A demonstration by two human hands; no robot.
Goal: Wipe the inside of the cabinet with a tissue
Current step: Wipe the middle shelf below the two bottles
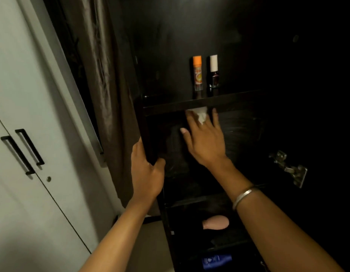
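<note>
White tissue (200, 114) sits under our right hand's (204, 140) flat, spread fingers at the shelf (239, 102) edge, while our left hand (145, 173) grips the cabinet (150, 134) side.

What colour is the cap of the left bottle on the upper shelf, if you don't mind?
Orange; the left bottle shows it clearly in the head view.

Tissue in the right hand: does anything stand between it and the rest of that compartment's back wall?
Nothing visible does. The right hand presses the tissue just under the shelf edge, and the dark wall around it looks bare. The two bottles stand on the shelf above, out of the way.
</note>
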